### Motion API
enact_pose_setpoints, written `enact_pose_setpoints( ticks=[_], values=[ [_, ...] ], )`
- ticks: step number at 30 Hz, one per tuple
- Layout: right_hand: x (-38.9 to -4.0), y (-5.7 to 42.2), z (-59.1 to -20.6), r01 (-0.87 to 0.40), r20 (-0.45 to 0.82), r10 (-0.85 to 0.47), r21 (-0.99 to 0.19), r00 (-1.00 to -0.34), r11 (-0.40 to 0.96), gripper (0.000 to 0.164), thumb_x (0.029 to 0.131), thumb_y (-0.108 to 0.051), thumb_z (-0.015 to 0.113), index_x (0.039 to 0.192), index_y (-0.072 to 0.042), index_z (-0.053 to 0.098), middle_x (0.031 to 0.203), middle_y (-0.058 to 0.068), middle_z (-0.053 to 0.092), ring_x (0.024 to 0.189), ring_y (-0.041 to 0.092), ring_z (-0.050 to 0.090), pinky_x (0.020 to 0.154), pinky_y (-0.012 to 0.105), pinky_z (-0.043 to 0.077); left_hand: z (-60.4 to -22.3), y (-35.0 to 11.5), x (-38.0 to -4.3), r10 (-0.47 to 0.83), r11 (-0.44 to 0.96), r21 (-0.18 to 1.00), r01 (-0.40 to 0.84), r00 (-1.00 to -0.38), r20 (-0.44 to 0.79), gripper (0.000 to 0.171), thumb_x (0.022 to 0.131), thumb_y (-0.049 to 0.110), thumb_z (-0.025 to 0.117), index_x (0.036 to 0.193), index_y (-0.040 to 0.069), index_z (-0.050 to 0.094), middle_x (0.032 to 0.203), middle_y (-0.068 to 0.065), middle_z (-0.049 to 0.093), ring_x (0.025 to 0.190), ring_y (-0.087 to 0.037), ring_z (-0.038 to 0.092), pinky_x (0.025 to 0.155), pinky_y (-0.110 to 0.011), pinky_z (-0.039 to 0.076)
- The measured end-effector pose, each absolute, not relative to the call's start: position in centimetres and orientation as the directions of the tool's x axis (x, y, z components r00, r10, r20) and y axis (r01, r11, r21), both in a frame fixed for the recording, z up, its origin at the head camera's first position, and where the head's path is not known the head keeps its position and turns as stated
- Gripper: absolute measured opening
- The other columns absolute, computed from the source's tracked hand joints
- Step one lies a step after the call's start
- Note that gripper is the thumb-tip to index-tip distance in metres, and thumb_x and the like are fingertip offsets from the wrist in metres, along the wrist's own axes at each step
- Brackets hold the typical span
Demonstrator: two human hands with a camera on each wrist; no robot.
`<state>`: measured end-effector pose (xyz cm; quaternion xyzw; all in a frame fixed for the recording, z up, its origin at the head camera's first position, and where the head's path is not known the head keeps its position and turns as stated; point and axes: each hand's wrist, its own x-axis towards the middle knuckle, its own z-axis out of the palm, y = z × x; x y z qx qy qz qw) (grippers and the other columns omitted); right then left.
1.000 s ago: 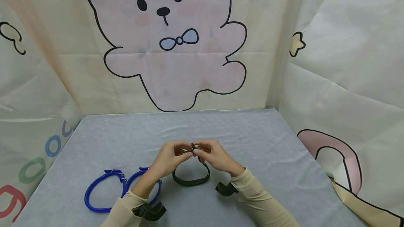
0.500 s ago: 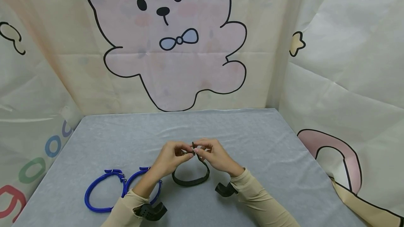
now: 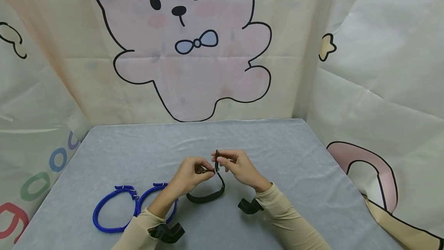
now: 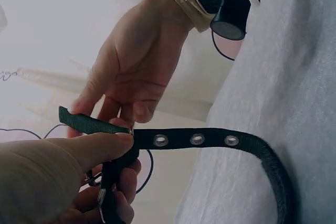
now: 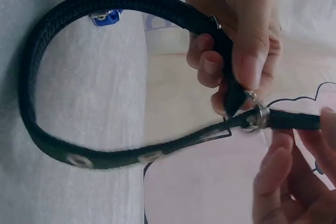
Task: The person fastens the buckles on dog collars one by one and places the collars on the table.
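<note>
A dark green collar (image 3: 208, 198) with metal eyelets (image 4: 197, 139) hangs in a loop, its lower curve at the table. My left hand (image 3: 192, 173) pinches its buckle end between thumb and fingers. Through the metal buckle (image 5: 261, 116) runs the strap's free end, which sticks up beyond it. My right hand (image 3: 241, 167) pinches that strap tip (image 4: 89, 123) between thumb and fingers, a little above the left hand. Fingers partly cover the buckle in the head view.
Two blue collars (image 3: 95, 211) lie side by side on the grey cloth-covered table (image 3: 277, 146), left of the green one. My left forearm partly hides one of them. Printed fabric walls (image 3: 236, 61) enclose the table at the back and sides.
My right hand has moved up and slightly right with the strap tip, so more strap shows past the buckle. The collar's loop looks a bit smaller and has shifted left.
</note>
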<state>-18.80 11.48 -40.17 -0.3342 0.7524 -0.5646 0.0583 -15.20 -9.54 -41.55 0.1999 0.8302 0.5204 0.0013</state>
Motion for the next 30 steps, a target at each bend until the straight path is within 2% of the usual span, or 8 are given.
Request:
enact_pose_setpoints(
  ticks=[4,11,17,21,25,30],
  values=[
    [-18.8,11.5,-40.1,-0.452,0.325,-0.558,-0.886,-0.764,0.102,0.026,0.105,-0.011,0.054,0.121,0.002,0.069,0.110,0.024,0.072,0.087,0.009,0.064,0.065,0.028,0.053,-41.8,-9.5,-15.3,0.341,0.374,0.867,0.330,-0.918,0.203,0.003,0.089,0.011,0.077,0.091,0.008,0.076,0.092,-0.007,0.075,0.070,-0.004,0.063,0.063,-0.022,0.052],
    [-18.9,11.3,-40.4,-0.464,0.357,-0.536,-0.883,-0.765,0.074,0.026,0.106,-0.011,0.053,0.121,0.004,0.067,0.109,0.025,0.070,0.089,0.009,0.062,0.066,0.029,0.055,-41.8,-9.5,-15.4,0.352,0.365,0.871,0.328,-0.915,0.197,0.006,0.090,0.011,0.077,0.094,0.008,0.077,0.094,-0.008,0.076,0.073,-0.003,0.063,0.067,-0.021,0.053],
    [-19.2,11.3,-40.6,-0.463,0.357,-0.495,-0.880,-0.792,0.105,0.028,0.107,-0.010,0.048,0.125,0.003,0.065,0.106,0.022,0.067,0.084,0.010,0.060,0.065,0.030,0.056,-41.6,-10.1,-15.6,0.377,0.359,0.877,0.319,-0.909,0.176,0.016,0.092,0.009,0.073,0.107,0.004,0.075,0.106,-0.012,0.076,0.086,-0.010,0.070,0.074,-0.022,0.056],
    [-19.3,11.4,-40.6,-0.439,0.331,-0.472,-0.888,-0.817,0.137,0.030,0.107,-0.013,0.049,0.128,0.001,0.065,0.104,0.021,0.066,0.085,0.012,0.059,0.066,0.030,0.055,-41.4,-10.6,-15.8,0.375,0.366,0.883,0.294,-0.915,0.149,0.021,0.093,0.008,0.072,0.113,0.002,0.073,0.112,-0.015,0.075,0.088,-0.016,0.072,0.074,-0.022,0.056],
    [-19.3,11.4,-40.6,-0.422,0.301,-0.470,-0.890,-0.830,0.174,0.033,0.107,-0.014,0.051,0.132,0.002,0.063,0.120,0.022,0.068,0.091,0.019,0.060,0.066,0.032,0.056,-41.3,-10.9,-16.0,0.352,0.375,0.885,0.275,-0.926,0.138,0.023,0.093,0.008,0.072,0.115,0.002,0.073,0.114,-0.015,0.074,0.091,-0.018,0.072,0.076,-0.022,0.056],
    [-19.3,11.5,-40.7,-0.416,0.272,-0.491,-0.884,-0.828,0.213,0.036,0.107,-0.015,0.051,0.138,0.001,0.060,0.139,0.018,0.063,0.092,0.021,0.060,0.065,0.030,0.055,-41.5,-10.8,-16.0,0.341,0.372,0.883,0.284,-0.927,0.155,0.023,0.092,0.011,0.074,0.114,0.002,0.073,0.112,-0.015,0.075,0.089,-0.017,0.071,0.075,-0.022,0.056]
  ],
)
